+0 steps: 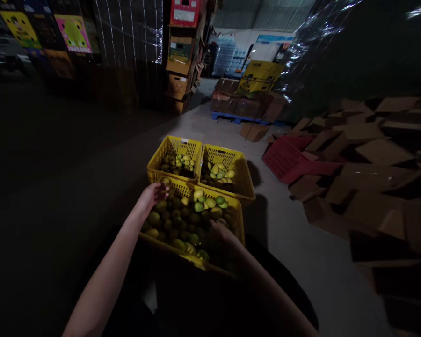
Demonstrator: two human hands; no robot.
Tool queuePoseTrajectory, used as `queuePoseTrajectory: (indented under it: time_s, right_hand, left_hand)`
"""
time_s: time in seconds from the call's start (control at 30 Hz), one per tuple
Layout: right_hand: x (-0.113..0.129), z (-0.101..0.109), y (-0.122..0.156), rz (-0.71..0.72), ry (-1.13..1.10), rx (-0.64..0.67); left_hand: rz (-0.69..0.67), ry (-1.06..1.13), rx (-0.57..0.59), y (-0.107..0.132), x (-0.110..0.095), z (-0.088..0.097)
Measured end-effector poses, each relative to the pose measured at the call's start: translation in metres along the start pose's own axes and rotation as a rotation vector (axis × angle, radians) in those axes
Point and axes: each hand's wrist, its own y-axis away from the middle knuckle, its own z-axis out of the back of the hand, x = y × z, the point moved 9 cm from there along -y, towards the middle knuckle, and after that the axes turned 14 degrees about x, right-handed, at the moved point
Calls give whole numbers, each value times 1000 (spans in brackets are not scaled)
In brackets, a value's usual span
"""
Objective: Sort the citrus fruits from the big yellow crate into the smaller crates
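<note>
In front of me is a yellow plastic crate (241, 220) full of green and yellow lemons (210, 202). My left hand (151, 196) hovers over its far left corner, fingers stretched out and apart. A single lemon (165, 180) shows just beyond those fingertips, and whether they touch it is unclear. Low over the right side of the fruit is my right hand (222, 230), fingers pointing down among the lemons. Shadow hides what its fingers do. Behind stand two more yellow crates, a left one (154, 157) and a right one (247, 175), each partly filled with lemons.
A red crate (284, 159) lies tipped on the floor to the right, beside a large heap of cardboard boxes (365, 182). Farther back are a blue pallet (236, 118) with cartons and a tall stack of boxes (178, 61). The surroundings are dim.
</note>
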Motion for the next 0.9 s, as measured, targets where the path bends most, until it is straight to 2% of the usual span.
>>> queuePoseTrajectory:
  time_s: [0.1,0.2,0.27,0.47,0.6,0.77,0.9]
  right_hand:
    - [-24,0,6,-160,435,-30]
    - [-40,-8,6,-332,1117,52]
    - [-45,-12,5,-372,1351,83]
    - [-35,-25,6,-278,1416,-7]
    - [-33,-30,9,-276,1406,-68]
    - [-32,-10,11,-336,1303,-155]
    - [-24,2,10,-327,1109,-148]
  left_hand:
    - [-9,0,8,0,0,2]
    - [-4,-19,17,1,0,2]
    - [-3,-40,21,1,1,3]
    - [7,-102,46,-2,6,6]
    - [13,-139,53,-1,6,7]
    - [20,-179,52,1,7,8]
    - [22,-211,49,-2,6,10]
